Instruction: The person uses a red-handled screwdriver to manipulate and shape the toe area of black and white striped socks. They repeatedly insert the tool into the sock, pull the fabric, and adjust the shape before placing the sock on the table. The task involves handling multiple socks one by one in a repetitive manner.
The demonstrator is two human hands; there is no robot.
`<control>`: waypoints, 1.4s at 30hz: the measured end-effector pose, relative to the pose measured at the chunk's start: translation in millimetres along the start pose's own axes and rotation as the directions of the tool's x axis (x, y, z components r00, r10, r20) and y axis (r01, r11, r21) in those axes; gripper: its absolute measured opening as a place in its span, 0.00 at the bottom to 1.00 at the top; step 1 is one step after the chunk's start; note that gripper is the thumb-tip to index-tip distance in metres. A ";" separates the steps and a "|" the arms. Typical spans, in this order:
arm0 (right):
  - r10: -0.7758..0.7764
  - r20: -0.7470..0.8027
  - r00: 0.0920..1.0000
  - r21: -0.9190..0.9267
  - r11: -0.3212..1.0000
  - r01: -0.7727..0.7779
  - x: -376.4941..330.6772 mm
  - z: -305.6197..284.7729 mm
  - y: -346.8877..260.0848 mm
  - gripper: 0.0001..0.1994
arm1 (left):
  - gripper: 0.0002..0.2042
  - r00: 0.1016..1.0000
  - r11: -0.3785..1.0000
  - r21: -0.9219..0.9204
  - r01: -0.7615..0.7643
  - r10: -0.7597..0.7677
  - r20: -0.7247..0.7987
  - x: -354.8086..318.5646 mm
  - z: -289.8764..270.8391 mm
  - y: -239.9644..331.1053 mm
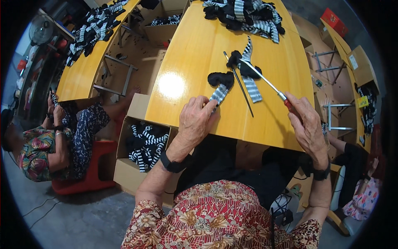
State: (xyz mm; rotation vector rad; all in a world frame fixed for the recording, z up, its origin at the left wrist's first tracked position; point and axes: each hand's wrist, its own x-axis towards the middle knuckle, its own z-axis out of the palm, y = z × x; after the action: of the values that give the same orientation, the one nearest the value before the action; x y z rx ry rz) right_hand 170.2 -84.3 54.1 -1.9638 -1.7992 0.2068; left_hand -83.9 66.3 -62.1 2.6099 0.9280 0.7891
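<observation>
My right hand [306,124] is closed around the red handle of a screwdriver [267,80]. Its long metal shaft slants up and left, with the tip over a black-and-grey striped knit piece, sock-like in shape [251,88]. Near the table's front edge, my left hand [195,122] grips the lower end of another striped sock [219,92] between thumb and fingers. That sock's black end lies bunched on the wood. Between the two socks a thin dark rod [243,92] lies on the table. A narrow striped strip [248,49] curls up beside a black bundle.
A heap of striped socks [244,16] covers the yellow table's [178,54] far end. An open carton [143,145] of striped knits stands at the left. A seated person [45,153] handles a striped piece at far left; another person's clothing [362,199] shows at right.
</observation>
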 end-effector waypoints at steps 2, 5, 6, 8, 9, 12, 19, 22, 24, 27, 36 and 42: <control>0.061 -0.104 0.993 0.045 0.997 -0.057 -19.2 19.9 21.7 0.20 | 0.13 0.998 1.000 -0.008 0.024 -0.024 -0.057 1.2 6.2 -6.6; 0.136 -0.248 0.959 0.112 0.987 -0.111 -47.6 54.0 50.1 0.19 | 0.05 0.918 0.702 -0.669 0.242 -0.388 -0.075 10.5 10.7 -19.6; 0.170 -0.264 0.950 0.141 0.981 -0.136 -54.9 61.3 47.9 0.19 | 0.06 0.884 0.482 -0.829 0.283 -0.467 0.031 15.7 -1.4 -23.9; 0.193 -0.301 0.934 0.178 0.973 -0.144 -68.4 75.9 43.4 0.19 | 0.08 0.838 0.015 -0.954 0.300 -0.481 0.256 16.8 -18.7 -24.0; 0.179 -0.314 0.932 0.184 0.975 -0.125 -70.5 80.1 37.4 0.18 | 0.09 0.834 -0.200 -0.936 0.290 -0.427 0.350 13.9 -21.0 -22.9; 0.121 -0.367 0.922 0.154 0.986 -0.069 -68.7 94.6 12.9 0.18 | 0.12 0.833 -0.435 -0.852 0.292 -0.323 0.450 1.6 -17.7 -15.2; -0.026 -0.338 0.941 -0.154 0.988 -0.028 -27.1 137.2 -10.9 0.18 | 0.14 0.857 -0.463 -0.844 0.271 -0.283 0.430 -8.0 -28.3 9.5; -0.058 -0.341 0.938 -0.219 0.975 -0.020 -14.2 147.2 -10.2 0.19 | 0.15 0.865 -0.511 -0.817 0.269 -0.244 0.437 -12.9 -31.8 10.7; -0.095 -0.360 0.928 -0.259 0.966 -0.002 -10.3 147.2 -9.2 0.20 | 0.15 0.860 -0.508 -0.816 0.278 -0.246 0.446 -15.2 -30.5 13.4; -0.126 -0.444 0.887 -0.126 0.989 0.077 -16.9 136.3 -13.6 0.22 | 0.15 0.859 -0.488 -0.829 0.274 -0.264 0.439 -11.2 -22.1 20.3; -0.195 -0.429 0.882 0.127 0.954 0.273 -40.4 107.5 -76.3 0.20 | 0.15 0.912 0.136 -0.953 0.273 -0.352 0.211 -22.7 11.6 63.9; 0.115 -0.195 0.974 0.565 0.825 0.016 -59.4 138.1 -55.2 0.08 | 0.18 0.903 0.145 -0.930 0.337 -0.331 0.275 -48.0 22.2 65.4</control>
State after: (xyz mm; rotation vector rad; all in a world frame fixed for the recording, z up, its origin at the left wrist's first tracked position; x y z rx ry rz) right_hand 55.7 -107.8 -55.3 -1.5344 -1.3402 0.4623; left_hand -69.4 -15.9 -73.0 1.1745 0.6041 0.8229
